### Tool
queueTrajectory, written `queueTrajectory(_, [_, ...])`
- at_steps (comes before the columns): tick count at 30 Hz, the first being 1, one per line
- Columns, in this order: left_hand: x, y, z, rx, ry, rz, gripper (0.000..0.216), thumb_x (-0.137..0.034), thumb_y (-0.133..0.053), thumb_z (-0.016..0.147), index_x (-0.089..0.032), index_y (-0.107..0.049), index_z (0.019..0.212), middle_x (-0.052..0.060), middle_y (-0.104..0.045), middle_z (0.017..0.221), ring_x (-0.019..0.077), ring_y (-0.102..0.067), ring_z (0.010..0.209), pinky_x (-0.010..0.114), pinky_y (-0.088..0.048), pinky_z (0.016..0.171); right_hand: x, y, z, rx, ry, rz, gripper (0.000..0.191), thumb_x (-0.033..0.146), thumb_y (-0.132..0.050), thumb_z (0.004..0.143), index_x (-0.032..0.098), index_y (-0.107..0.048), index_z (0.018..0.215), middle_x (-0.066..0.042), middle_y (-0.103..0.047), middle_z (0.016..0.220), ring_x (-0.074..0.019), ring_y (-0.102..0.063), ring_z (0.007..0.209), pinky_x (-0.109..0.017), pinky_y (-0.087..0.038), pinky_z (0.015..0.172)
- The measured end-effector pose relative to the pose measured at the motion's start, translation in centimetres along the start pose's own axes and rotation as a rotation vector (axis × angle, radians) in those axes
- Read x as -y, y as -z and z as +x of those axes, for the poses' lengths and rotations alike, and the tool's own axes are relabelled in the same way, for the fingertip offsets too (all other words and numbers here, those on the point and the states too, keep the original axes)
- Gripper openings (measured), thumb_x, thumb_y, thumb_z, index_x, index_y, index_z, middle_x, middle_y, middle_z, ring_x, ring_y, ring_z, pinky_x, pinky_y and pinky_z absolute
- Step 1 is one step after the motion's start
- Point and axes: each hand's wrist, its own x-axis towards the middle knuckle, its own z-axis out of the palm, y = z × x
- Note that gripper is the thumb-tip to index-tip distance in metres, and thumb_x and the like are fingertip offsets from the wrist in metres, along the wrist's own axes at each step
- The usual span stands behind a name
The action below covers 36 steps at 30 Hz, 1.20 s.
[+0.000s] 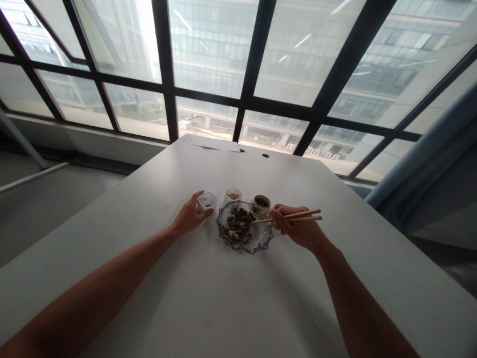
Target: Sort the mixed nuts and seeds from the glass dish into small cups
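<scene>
- Chopsticks (305, 214) are pinched in your right hand (298, 228), slanting in from the right of the glass dish (264, 238); that low angle probably leaves your view of the dark-and-pale pile (240, 219) inside it unblocked, with the tips at the pile's right edge.
- Your left hand (191, 215) is clasped round the clear cup (207, 197), thumb on the near side, likely to steady something so light; it stands just left of the dish, a small dark bit inside.
- Your hands are apart, one on each side of the dish, so neither crosses the other.
- Just beyond the dish stands the white cup (228, 198) with pale pieces; beyond it to the right, the tan cup (257, 208) with dark ones. Such closeness presumably keeps reaches short.
</scene>
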Motion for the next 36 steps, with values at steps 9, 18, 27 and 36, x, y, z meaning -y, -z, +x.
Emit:
queueTrajectory(9, [0.1, 0.1, -0.1, 0.008, -0.012, -0.004, 0.078, -0.054, -0.069, 0.077, -0.016, -0.046, 0.141, 0.014, -0.071, 0.11, 0.0289, -0.069, 0.098, 0.045, -0.054, 0.089, 0.0, 0.2, -0.1, 0.023, 0.01, 0.045, 0.055, 0.067, -0.052, 0.09, 0.02, -0.06, 0.063, -0.004, -0.065, 0.055, -0.0142, -0.059, 0.044, -0.025, -0.047, 0.044])
queueTrajectory(18, [0.2, -0.1, 0.0, 0.013, -0.017, -0.009, 0.078, -0.055, -0.07, 0.077, -0.017, -0.046, 0.141, 0.014, -0.071, 0.113, 0.0294, -0.069, 0.1, 0.045, -0.054, 0.09, -0.7, 1.2, -0.1, -0.068, -0.073, 0.158, 0.058, 0.072, -0.059, 0.082, 0.017, -0.066, 0.064, -0.006, -0.066, 0.052, -0.0136, -0.058, 0.04, -0.023, -0.046, 0.038])
queueTrajectory(27, [0.4, -0.2, -0.1, -0.002, -0.031, -0.066, 0.077, -0.049, -0.073, 0.075, -0.019, -0.045, 0.141, 0.014, -0.07, 0.117, 0.0295, -0.068, 0.106, 0.047, -0.053, 0.094, -0.7, 2.3, -0.1, -0.225, -0.05, 0.318, 0.056, 0.072, -0.066, 0.078, 0.017, -0.07, 0.07, -0.005, -0.066, 0.05, -0.0133, -0.056, 0.037, -0.024, -0.045, 0.035])
queueTrajectory(36, [0.4, -0.5, 0.1, -0.04, -0.096, -0.156, 0.076, -0.045, -0.076, 0.071, -0.017, -0.049, 0.137, 0.015, -0.064, 0.129, 0.0274, -0.065, 0.112, 0.045, -0.053, 0.1, -2.0, 2.3, 0.6, -0.417, -0.082, 0.525, 0.058, 0.075, -0.068, 0.073, 0.018, -0.067, 0.066, -0.004, -0.062, 0.045, -0.0149, -0.052, 0.034, -0.028, -0.042, 0.032])
